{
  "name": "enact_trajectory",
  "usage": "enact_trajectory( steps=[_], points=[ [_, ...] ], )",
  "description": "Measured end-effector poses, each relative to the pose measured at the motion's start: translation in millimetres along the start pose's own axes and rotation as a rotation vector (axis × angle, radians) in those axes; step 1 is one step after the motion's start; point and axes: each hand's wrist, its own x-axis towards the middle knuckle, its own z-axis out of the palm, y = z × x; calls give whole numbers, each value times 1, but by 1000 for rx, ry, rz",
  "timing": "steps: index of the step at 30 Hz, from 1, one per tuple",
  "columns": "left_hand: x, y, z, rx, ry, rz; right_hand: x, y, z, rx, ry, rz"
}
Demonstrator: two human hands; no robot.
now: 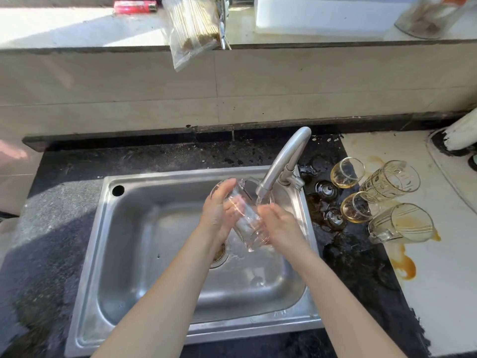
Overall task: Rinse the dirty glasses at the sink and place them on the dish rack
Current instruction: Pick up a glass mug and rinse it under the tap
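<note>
A clear glass (245, 218) lies tilted over the steel sink (134, 228), right under the running tap (281, 161). My left hand (219, 210) grips it from the left side. My right hand (281, 226) wraps its lower right side, fingers against the wall. Water flows from the spout onto the glass. Several dirty glasses (382, 200) with brown residue lie on their sides on the counter right of the sink. No dish rack is in view.
Brown spills (402, 264) stain the white counter on the right. A white pipe (462, 133) stands at the far right. On the ledge above sit a red lighter (135, 7), a plastic bag (192, 29) and a white box (325, 14).
</note>
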Motion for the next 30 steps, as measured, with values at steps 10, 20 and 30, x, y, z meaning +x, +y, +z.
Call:
enact_trajectory(
  steps=[10, 20, 30],
  points=[
    [-15, 0, -16, 203, 78, 193, 30, -17, 29, -86, 172, -124],
    [-13, 17, -4, -54, 119, 241, 28, -34, 33, 235, 181, -139],
    [-3, -11, 3, -456, 268, -124, 10, -4, 32, 115, 200, -32]
  ],
)
